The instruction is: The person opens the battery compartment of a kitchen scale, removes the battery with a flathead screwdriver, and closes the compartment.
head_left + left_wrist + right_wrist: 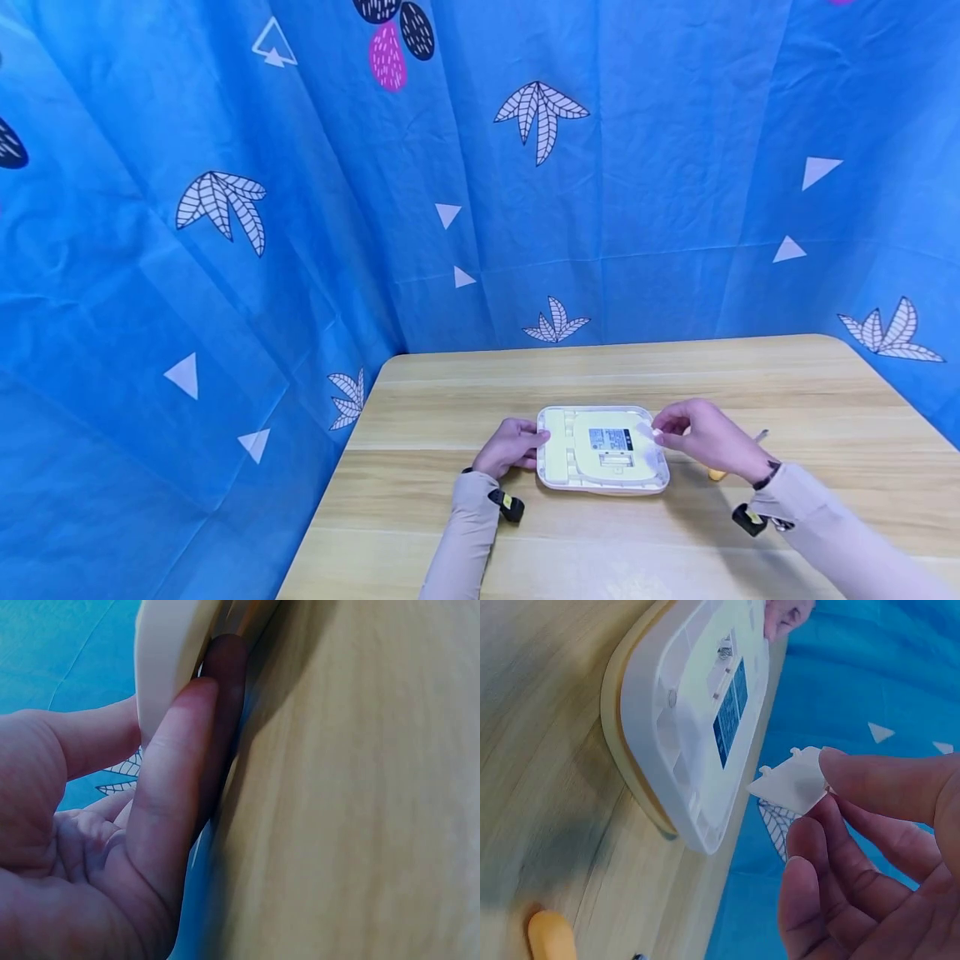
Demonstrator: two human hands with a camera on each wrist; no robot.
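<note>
Meanwhile, we steady a white device [602, 450] lying face down at the bench [750, 383] centre.
Our left hand [512, 446] presses open fingers against its 9 o'clock edge; our right hand [701, 435] pinches a small white cover [791, 780] above its 3 o'clock side.

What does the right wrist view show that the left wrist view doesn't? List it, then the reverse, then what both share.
Only the right wrist view: the right hand pinching a small white cover piece clear of the device, the device's blue label, and a yellow-handled tool on the table.
Only the left wrist view: the left hand with fingers pressed flat along the device's edge.
Both: the white device and the wooden table.
</note>
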